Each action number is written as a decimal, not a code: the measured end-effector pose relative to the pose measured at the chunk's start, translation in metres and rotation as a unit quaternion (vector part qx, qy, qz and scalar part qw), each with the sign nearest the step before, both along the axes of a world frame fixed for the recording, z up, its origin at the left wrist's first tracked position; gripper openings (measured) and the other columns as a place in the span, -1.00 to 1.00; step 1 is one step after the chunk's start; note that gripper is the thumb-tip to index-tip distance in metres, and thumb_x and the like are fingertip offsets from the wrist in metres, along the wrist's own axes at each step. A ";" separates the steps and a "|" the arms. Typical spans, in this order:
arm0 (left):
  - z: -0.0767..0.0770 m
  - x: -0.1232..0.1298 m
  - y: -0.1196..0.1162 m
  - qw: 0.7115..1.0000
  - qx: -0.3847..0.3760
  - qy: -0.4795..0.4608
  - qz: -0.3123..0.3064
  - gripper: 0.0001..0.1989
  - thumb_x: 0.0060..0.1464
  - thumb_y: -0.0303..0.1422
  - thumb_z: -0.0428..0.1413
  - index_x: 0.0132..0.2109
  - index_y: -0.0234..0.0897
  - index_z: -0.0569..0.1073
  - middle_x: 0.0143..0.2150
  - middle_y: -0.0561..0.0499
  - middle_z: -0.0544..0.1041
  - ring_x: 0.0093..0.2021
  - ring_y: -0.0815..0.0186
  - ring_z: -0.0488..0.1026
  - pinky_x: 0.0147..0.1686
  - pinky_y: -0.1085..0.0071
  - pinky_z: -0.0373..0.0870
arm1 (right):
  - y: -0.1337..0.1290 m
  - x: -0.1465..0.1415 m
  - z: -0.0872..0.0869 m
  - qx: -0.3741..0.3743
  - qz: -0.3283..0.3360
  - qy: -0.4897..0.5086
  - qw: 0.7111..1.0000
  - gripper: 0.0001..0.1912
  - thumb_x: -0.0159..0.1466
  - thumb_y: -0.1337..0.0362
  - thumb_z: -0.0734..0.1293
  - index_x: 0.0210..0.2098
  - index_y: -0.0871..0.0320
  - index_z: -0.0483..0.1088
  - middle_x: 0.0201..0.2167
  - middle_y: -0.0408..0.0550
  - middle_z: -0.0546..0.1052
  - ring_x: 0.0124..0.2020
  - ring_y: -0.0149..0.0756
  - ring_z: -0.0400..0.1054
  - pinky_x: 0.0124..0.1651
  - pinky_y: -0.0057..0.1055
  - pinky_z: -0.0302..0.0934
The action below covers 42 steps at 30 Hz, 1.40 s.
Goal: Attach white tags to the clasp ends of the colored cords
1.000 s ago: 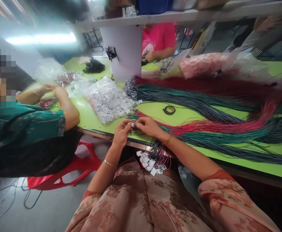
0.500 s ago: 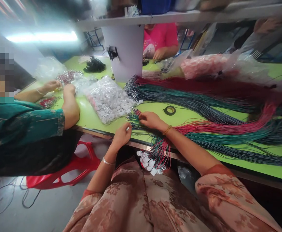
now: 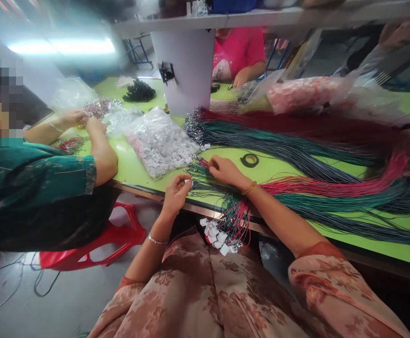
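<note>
My left hand (image 3: 177,193) is at the table's front edge, its fingers closed on a small white connector (image 3: 188,186). To the right, my right hand (image 3: 226,172) has curled fingers at the tips of some red wires (image 3: 202,162); whether a wire is between them is too small to see. Green wires (image 3: 202,172) and dark wires with metal ends lie between the two hands. Below my right wrist, finished-looking leads hang over the edge, with a cluster of white connectors (image 3: 217,237) on their ends.
A clear bag of white connectors (image 3: 166,148) lies beyond my left hand. A roll of black tape (image 3: 249,160) sits near long wire bundles (image 3: 317,188). At left, a co-worker in a green sleeve (image 3: 60,173) works beside a red stool (image 3: 95,249). Another person in pink sits opposite.
The view has shifted slightly. My left hand has turned and lifted a little, with the white connector still in it. My right fingers have drawn slightly back from the wire tips.
</note>
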<state>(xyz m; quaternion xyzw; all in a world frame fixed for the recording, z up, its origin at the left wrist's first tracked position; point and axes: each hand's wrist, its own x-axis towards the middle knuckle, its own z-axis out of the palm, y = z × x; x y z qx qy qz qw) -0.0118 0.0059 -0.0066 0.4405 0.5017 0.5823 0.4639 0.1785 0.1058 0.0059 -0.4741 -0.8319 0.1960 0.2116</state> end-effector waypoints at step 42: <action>-0.008 0.035 0.011 0.980 -0.024 -0.199 -0.012 -0.75 -0.08 -0.28 0.33 -0.28 -0.29 0.48 -0.33 0.07 0.51 -0.45 0.52 0.30 -0.39 0.52 0.25 | -0.045 -0.006 0.004 -0.077 0.095 0.155 0.980 -0.78 0.22 0.29 0.19 -0.53 0.20 0.31 -0.58 -0.19 0.33 -0.53 -0.46 0.10 -0.42 -0.48 -0.07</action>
